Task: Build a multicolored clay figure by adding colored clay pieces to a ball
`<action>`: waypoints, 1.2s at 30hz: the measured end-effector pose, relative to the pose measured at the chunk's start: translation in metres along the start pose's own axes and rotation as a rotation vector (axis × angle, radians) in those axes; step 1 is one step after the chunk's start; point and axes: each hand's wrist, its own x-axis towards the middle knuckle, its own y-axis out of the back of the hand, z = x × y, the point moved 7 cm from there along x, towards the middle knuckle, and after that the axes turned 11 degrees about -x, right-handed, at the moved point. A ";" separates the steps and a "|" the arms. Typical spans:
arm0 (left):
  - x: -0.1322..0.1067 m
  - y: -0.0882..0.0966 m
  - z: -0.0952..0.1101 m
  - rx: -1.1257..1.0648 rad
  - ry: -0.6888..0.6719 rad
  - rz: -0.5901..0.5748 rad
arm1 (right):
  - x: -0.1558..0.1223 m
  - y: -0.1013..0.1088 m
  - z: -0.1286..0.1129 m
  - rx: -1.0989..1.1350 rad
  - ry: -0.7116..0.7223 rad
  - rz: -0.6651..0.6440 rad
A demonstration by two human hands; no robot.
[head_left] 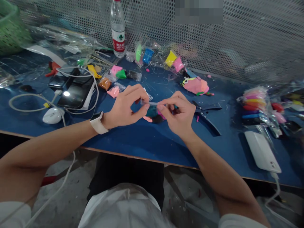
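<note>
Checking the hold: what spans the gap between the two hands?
A thin clear plastic piece, pinched by left hand and right hand at either end; head view shows it.

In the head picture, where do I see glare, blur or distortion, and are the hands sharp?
Head view: glare spot on the dark phone; a pixelated patch hides part of the mesh wall; the table edge bows, a wide-lens effect; left hand and right hand, pinching a clear packet, look fairly sharp.
</note>
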 end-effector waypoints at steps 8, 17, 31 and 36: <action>0.002 0.002 -0.004 -0.028 0.044 0.008 | 0.002 0.001 0.005 -0.011 -0.080 -0.008; 0.001 0.006 -0.009 -0.049 0.032 0.042 | 0.002 0.001 0.009 0.040 -0.105 0.019; 0.000 0.041 -0.087 0.273 0.151 0.190 | -0.006 -0.022 0.071 0.416 -0.478 -0.067; -0.005 0.028 -0.115 0.279 0.054 0.041 | -0.004 -0.021 0.060 0.375 -0.406 -0.071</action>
